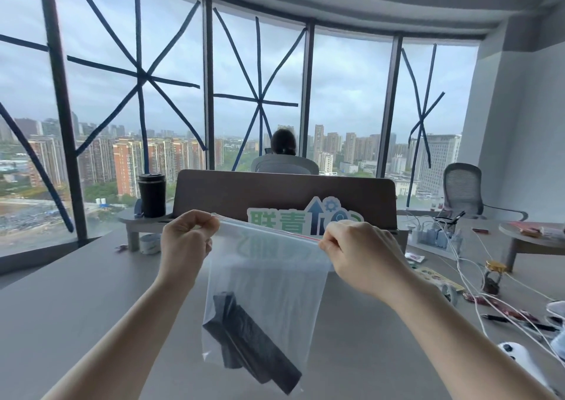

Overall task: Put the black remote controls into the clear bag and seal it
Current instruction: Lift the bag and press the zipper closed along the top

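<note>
Hold the zip-lock bag (269, 280) taut and press along its zip strip (269, 230) from one end to the other. The left hand (186, 243) and right hand (357, 253) each pinch a top corner, forearms raised. Black remote controls (253, 341) lie slanted at the bag's bottom.

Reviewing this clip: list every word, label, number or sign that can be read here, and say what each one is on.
"联青": large green characters on the cut-out sign leaning against the desk divider, partly hidden by the clear bag; more print below shows through the bag, unreadable.
Sticker sheet and small packets on the table: print too small to read.
Black remote controls and black tumbler: no legible text.
</note>
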{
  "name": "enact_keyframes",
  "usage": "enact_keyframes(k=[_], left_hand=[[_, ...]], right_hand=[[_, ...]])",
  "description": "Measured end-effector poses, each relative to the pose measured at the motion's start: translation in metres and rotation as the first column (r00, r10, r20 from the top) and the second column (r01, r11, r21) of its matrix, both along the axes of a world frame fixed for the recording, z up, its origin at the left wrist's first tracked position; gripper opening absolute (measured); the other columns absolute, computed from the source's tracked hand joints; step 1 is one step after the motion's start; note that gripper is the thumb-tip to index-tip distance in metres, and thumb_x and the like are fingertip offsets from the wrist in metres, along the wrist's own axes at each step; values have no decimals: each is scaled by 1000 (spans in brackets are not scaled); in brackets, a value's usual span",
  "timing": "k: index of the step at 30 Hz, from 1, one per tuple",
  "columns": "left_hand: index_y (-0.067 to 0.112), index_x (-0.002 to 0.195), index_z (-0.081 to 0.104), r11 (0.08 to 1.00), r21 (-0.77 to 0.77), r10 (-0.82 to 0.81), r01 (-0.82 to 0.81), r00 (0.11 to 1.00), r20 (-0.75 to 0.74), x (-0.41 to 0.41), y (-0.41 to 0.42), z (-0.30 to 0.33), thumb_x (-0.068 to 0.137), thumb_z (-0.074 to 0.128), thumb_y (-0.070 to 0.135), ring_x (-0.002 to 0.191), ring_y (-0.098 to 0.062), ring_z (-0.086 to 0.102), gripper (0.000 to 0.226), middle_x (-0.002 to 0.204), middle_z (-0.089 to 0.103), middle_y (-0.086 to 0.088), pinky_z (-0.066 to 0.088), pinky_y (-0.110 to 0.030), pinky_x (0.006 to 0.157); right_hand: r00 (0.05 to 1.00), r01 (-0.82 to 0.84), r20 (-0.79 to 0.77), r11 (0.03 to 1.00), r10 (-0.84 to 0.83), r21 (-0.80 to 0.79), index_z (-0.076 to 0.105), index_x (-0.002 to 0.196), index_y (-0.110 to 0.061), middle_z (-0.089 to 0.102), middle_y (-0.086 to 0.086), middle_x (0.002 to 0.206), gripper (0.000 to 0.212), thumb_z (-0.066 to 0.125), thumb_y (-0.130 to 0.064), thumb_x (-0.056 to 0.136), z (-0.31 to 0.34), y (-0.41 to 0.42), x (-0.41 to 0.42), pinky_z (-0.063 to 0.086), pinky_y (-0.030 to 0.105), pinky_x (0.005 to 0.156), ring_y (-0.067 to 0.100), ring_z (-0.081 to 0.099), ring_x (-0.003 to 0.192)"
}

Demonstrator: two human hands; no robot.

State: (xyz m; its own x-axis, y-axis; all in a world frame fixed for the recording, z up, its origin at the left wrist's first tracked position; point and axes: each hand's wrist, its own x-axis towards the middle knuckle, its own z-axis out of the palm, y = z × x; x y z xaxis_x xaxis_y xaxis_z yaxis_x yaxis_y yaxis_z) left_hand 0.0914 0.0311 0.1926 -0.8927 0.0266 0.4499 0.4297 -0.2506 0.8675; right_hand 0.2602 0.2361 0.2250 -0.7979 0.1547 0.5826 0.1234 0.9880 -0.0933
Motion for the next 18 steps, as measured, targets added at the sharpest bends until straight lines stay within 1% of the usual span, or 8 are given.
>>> enact_keyframes(k=[2, 3, 6, 8, 11, 13, 15, 18], left_hand=[[-1, 71, 62, 1000, 26, 1, -1, 1000, -8, -4, -7, 3, 80, 62, -4, 37, -10, 31, 10, 41, 44, 7, 26, -17, 37], [0, 70, 62, 999, 40, 0, 0, 1000, -7, -6, -10, 4, 80, 62, -4, 37, -11, 31, 11, 41, 43, 7, 25, -17, 37], [2, 71, 62, 998, 61, 11, -11, 1000, 10, -19, -21, 1, 81, 60, -5, 36, -11, 32, 12, 45, 45, 5, 28, -17, 37], [7, 70, 63, 999, 26, 44, -45, 998, 38, -34, -29, -8, 81, 58, -4, 36, -10, 40, 17, 52, 51, 2, 33, -20, 40], [14, 73, 64, 996, -57, 79, -72, 989, 123, -69, -42, -27, 84, 56, 1, 43, -10, 59, 19, 69, 62, -2, 45, -23, 47], [14, 77, 64, 996, -62, 69, -59, 983, 170, -100, -51, -34, 87, 55, 3, 56, -17, 68, 17, 79, 65, -5, 54, -30, 56], [13, 79, 63, 996, -47, 80, -72, 978, 191, -134, -59, -32, 89, 54, 3, 65, -24, 69, 16, 82, 64, -7, 57, -34, 62], [13, 76, 62, 992, 34, 113, -123, 970, 213, -181, -74, -20, 89, 53, -2, 67, -24, 67, 22, 79, 65, -8, 57, -34, 66]], right_hand=[[999, 1, -52, 1000, 0, 19, 53, 79, -23, 64, -8, 87, 24, 48, -39, 96, 7, -9, 0, 38, 33, 67, 21, 54, 78], [997, 2, -72, 1000, -1, 22, 53, 79, -21, 65, -7, 86, 26, 49, -39, 96, 10, -12, -2, 38, 33, 66, 23, 57, 78], [996, -6, -90, 1000, 6, -1, 55, 77, -18, 68, -1, 80, 31, 51, -42, 96, 11, -20, -21, 44, 34, 65, 28, 61, 76], [996, -37, -78, 998, 33, -44, 52, 74, -18, 62, -2, 69, 32, 54, -42, 95, 4, -22, -47, 46, 35, 62, 27, 57, 69], [992, -124, -57, 972, 114, -201, 59, 71, -14, 56, -6, 54, 31, 61, -35, 93, -13, -23, -107, 47, 33, 57, 20, 57, 56], [987, -160, -74, 926, 144, -342, 64, 70, -13, 64, -3, 54, 26, 65, -29, 91, -20, -26, -155, 44, 27, 57, 8, 58, 53], [983, -177, -116, 877, 140, -447, 67, 69, -14, 71, -1, 57, 24, 66, -27, 89, -21, -35, -203, 46, 27, 59, 3, 61, 56], [965, -240, -212, 834, 152, -496, 70, 70, -16, 73, -3, 60, 22, 69, -30, 86, -14, -55, -263, 50, 29, 66, 10, 66, 64]])
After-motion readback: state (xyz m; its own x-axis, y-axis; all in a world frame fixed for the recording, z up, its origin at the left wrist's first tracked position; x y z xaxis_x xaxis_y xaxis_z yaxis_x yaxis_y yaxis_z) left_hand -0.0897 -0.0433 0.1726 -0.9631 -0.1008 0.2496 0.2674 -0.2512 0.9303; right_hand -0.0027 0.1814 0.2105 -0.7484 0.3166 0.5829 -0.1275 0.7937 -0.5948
